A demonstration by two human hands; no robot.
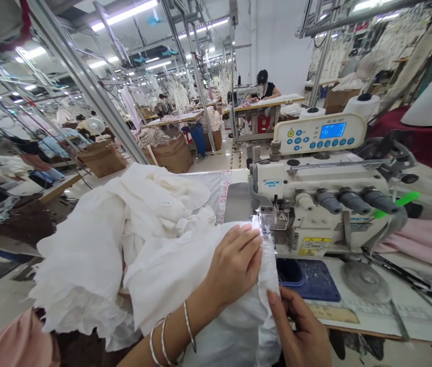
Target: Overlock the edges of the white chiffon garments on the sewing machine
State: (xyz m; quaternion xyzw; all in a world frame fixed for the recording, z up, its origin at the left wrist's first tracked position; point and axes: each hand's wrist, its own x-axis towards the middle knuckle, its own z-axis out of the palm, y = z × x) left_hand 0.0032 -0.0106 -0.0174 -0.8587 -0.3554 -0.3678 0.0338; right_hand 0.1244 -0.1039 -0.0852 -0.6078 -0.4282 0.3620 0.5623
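Note:
A pile of white fabric (139,239) lies on the sewing table to the left of a white overlock sewing machine (326,204). My left hand (235,262) rests flat on the fabric, fingers stretched toward the presser foot (271,219). A narrow edge of the white cloth (267,270) runs from the foot toward me. My right hand (300,331) pinches that edge from below, near the front of the table. Thin bangles sit on my left wrist.
The machine's control panel (321,133) with a blue screen stands on top. Pink cloth (426,242) lies at right, with a blue mat (311,279) under the machine. Cardboard boxes (170,153), metal frames and another seated person (264,86) are further back.

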